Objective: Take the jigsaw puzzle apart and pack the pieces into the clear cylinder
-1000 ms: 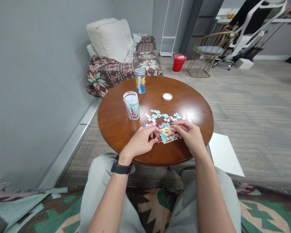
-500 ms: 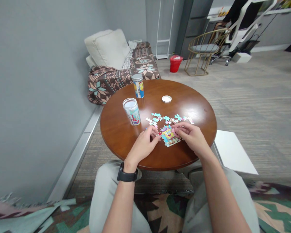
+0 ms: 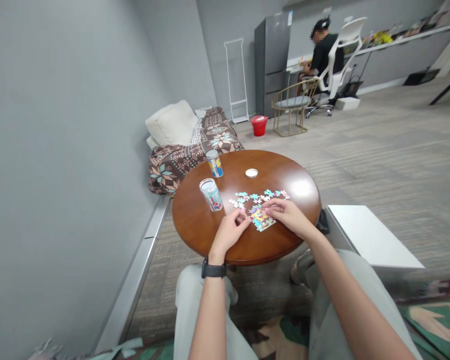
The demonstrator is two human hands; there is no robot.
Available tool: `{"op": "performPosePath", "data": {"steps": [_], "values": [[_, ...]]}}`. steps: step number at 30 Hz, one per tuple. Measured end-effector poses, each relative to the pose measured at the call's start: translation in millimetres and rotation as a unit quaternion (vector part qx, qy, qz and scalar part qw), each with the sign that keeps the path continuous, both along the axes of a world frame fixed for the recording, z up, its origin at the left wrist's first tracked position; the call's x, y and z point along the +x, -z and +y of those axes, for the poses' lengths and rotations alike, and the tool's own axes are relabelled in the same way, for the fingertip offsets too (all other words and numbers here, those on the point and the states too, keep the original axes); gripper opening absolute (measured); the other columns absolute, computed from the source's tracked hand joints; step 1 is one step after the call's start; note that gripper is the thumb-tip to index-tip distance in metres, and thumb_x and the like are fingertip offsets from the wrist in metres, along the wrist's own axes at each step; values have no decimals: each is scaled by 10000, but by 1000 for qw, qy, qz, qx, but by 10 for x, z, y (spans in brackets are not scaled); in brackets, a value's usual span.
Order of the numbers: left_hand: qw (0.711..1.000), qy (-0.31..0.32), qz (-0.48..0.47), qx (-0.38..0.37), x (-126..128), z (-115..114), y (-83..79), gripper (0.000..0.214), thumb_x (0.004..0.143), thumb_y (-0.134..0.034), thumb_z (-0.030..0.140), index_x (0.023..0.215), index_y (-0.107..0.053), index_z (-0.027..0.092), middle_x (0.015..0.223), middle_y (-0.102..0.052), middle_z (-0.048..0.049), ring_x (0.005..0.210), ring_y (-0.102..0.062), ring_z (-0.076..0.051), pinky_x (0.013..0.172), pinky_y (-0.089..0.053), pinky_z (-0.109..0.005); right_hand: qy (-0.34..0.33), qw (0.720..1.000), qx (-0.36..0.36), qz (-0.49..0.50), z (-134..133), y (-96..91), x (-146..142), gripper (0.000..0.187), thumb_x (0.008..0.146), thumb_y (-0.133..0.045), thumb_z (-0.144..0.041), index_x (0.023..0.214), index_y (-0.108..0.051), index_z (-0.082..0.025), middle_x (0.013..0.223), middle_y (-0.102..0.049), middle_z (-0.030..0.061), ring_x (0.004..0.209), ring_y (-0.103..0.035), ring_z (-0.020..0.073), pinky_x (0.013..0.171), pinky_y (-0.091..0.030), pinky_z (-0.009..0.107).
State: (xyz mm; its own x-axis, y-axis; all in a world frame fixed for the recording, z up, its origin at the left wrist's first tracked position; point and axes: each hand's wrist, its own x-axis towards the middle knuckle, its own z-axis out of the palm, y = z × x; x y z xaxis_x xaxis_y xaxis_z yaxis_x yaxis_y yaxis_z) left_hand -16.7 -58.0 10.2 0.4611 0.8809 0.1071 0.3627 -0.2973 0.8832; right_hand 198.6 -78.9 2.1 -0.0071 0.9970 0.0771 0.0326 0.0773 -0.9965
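On the round wooden table (image 3: 195, 225) lies a partly joined jigsaw puzzle (image 3: 262, 224) with a yellow cartoon face. At its left edge my left hand (image 3: 232, 231), with a black watch on the wrist, pinches a small puzzle piece with red on it. My right hand (image 3: 288, 216) reaches over the puzzle's upper right side, its thumb and fingers closed on a pinkish puzzle piece, partly hidden. Loose puzzle pieces (image 3: 254, 197) spread in an arc beyond both hands. An uncapped clear-rimmed can (image 3: 212, 196) stands to the left of them.
A second can (image 3: 214, 165), capped, stands farther back near a round lid (image 3: 251, 173). Right of the table is a white box (image 3: 371, 235). Beyond are a draped couch (image 3: 195, 150), a red bin (image 3: 259, 126), a gold wire chair (image 3: 292, 103) and a seated person (image 3: 322, 52).
The camera view has tilted up and shifted, bringing more of the room and the seated person into sight. Both hands stay at the puzzle with little visible movement.
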Motion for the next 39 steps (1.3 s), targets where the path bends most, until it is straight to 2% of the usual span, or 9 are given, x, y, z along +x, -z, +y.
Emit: {"op": "performPosePath", "data": {"steps": [2, 6, 11, 15, 25, 29, 32, 35, 39], "values": [[999, 12, -49, -16, 3, 39, 57, 156, 868, -607, 326, 928, -602, 182, 816, -697, -18, 777, -627, -143, 773, -470, -265, 3, 1000, 8, 7, 18, 30, 7, 302, 658, -762, -421, 817, -702, -171, 819, -722, 44, 787, -672, 188, 753, -535, 324], [991, 24, -120, -47, 14, 115, 127, 255, 832, -641, 396, 941, -609, 167, 740, -692, -22, 630, -597, -124, 665, -465, -249, 23, 999, 21, 24, 82, 128, 39, 313, 626, -782, -426, 796, -691, -180, 798, -705, 33, 759, -655, 171, 736, -520, 306], [975, -20, -210, -67, 15, 178, 134, 416, 738, -691, 564, 775, -586, 163, 611, -645, -7, 504, -550, -109, 567, -432, -242, 21, 999, 31, 38, 122, 174, 60, 345, 623, -799, -445, 827, -685, -191, 758, -675, 9, 666, -617, 139, 671, -521, 292], [961, -68, -257, -72, 8, 215, 141, 454, 651, -768, 566, 753, -576, 168, 648, -680, -21, 515, -575, -110, 558, -422, -234, 15, 997, 34, 67, 111, 147, 49, 382, 621, -813, -460, 865, -674, -201, 837, -683, 27, 704, -667, 163, 685, -559, 311], [960, -81, -259, -76, -46, 190, 127, 383, 572, -860, 458, 733, -713, 143, 790, -742, -91, 719, -666, -168, 706, -498, -268, 43, 998, 32, 36, 174, 188, 29, 257, 643, -752, -362, 813, -670, -188, 753, -691, 33, 688, -653, 160, 678, -544, 300], [961, -77, -254, -82, -61, 222, 163, 366, 623, -836, 437, 803, -737, 135, 828, -748, -98, 730, -669, -166, 731, -513, -281, 37, 998, 40, 12, 183, 205, 36, 313, 670, -723, -422, 853, -666, -174, 691, -666, 25, 636, -615, 155, 626, -509, 295], [955, -74, -275, -78, -57, 247, 199, 399, 561, -878, 365, 847, -711, 141, 854, -743, -79, 762, -679, -163, 751, -516, -276, 30, 998, 48, 13, 187, 216, 31, 385, 660, -741, -424, 943, -667, -173, 745, -673, 27, 641, -615, 149, 624, -500, 287], [952, -73, -287, -82, -45, 255, 208, 421, 548, -883, 371, 837, -676, 146, 825, -727, -60, 731, -670, -147, 718, -512, -262, 25, 998, 47, 31, 192, 229, 20, 437, 652, -764, -413, 1012, -658, -188, 835, -692, 36, 676, -639, 151, 652, -517, 290], [949, -68, -289, -109, -37, 257, 192, 461, 602, -839, 480, 855, -641, 149, 711, -687, -31, 585, -619, -118, 587, -478, -237, 12, 998, 41, 36, 195, 236, 20, 360, 649, -772, -416, 899, -666, -179, 780, -688, 29, 676, -644, 151, 661, -525, 292]]}}
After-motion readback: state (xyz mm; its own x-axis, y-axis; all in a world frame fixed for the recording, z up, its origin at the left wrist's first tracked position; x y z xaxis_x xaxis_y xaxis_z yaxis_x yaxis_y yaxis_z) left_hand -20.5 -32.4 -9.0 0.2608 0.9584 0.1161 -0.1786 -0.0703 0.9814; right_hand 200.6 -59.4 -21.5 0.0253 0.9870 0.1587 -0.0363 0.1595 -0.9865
